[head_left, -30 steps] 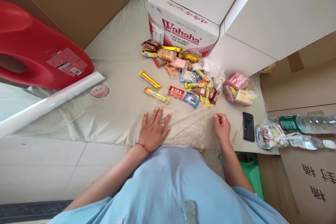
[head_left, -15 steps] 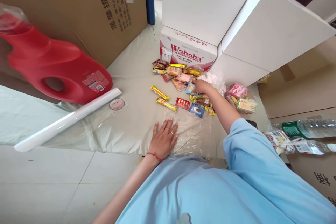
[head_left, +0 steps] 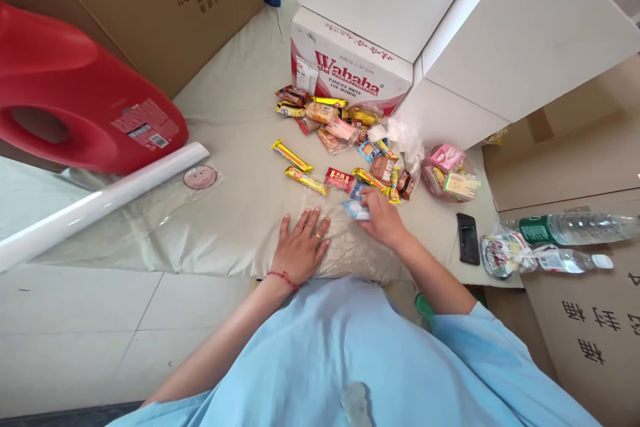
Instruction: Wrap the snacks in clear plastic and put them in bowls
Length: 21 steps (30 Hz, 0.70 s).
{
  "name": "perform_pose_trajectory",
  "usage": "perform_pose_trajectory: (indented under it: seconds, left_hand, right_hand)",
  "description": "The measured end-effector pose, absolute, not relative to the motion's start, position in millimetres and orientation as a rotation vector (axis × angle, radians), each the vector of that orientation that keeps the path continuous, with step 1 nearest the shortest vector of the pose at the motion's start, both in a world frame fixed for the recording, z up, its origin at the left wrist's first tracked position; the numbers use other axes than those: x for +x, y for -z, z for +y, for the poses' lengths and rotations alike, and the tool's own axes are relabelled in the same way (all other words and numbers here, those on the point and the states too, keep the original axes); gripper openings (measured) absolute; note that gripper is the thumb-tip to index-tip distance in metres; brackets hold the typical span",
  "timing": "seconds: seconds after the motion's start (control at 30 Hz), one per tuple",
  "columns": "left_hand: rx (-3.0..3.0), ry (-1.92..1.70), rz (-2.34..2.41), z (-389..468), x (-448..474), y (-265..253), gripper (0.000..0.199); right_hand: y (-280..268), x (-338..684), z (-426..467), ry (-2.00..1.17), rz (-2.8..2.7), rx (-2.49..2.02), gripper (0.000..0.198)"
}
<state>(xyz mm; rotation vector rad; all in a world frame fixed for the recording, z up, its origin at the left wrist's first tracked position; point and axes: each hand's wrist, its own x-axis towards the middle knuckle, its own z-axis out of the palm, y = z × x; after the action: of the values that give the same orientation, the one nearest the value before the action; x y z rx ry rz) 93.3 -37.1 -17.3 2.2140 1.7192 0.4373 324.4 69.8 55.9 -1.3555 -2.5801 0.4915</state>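
Observation:
My left hand [head_left: 302,244] lies flat on the plastic-covered surface, fingers spread, with nothing in it. In my right hand [head_left: 383,217] is a light blue snack packet [head_left: 356,209], pinched between the fingers just in front of the snacks. Partly behind that hand lies a dark blue packet [head_left: 358,189]. Left of it is a red packet [head_left: 339,178], and further left are two yellow stick-shaped snacks, one nearer [head_left: 305,180] and one farther [head_left: 292,155]. A brown packet [head_left: 384,169] lies among small yellow ones on the right. Several wrapped snacks [head_left: 321,112] are heaped behind.
A Wahaba-style printed carton [head_left: 350,73] stands behind the heap. A red jug [head_left: 100,100] and white roll [head_left: 110,203] are at left. Right are a bag of snacks [head_left: 451,173], a phone [head_left: 468,239] and plastic bottles [head_left: 580,229]. The front edge runs near my body.
My right hand has drawn back from the heap toward me, bringing the light blue packet along. The left hand stays flat on the surface. The view has shifted, showing the phone fully.

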Motion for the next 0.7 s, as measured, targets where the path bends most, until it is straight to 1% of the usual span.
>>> perform_pose_trajectory:
  seconds: [0.03,0.13,0.17,0.2,0.3,0.37,0.5,0.6,0.7]
  left_hand:
    - [2.208,-0.441,1.722,-37,94,17,0.053]
    - [2.187,-0.451,1.727,-37,95,19,0.054]
    - [2.177,-0.453,1.729,-36,95,19,0.054]
    - [2.169,-0.451,1.732,-36,96,20,0.055]
    - [2.156,-0.433,1.761,-37,96,21,0.06]
    - [2.157,-0.419,1.786,-37,96,22,0.062]
    - [2.17,-0.401,1.8,-37,97,23,0.062]
    - [2.183,-0.397,1.79,-35,96,22,0.061]
    - [2.167,-0.471,1.804,-39,87,18,0.06]
  right_hand:
    - [-44,322,57,-0.497,-2.636,-1.332,0.038]
    - [-21,323,29,-0.562,-2.78,-1.156,0.065]
    - [-18,325,24,-0.592,-2.783,-1.122,0.07]
    - [-16,329,20,-0.616,-2.764,-1.124,0.071]
    - [-18,340,19,-0.642,-2.664,-1.218,0.06]
    - [-23,347,22,-0.618,-2.599,-1.261,0.057]
    - [-30,345,27,-0.548,-2.456,-1.299,0.056]
    - [-26,329,27,-0.563,-2.508,-1.259,0.057]
    - [-18,319,23,-0.597,-2.581,-1.262,0.059]
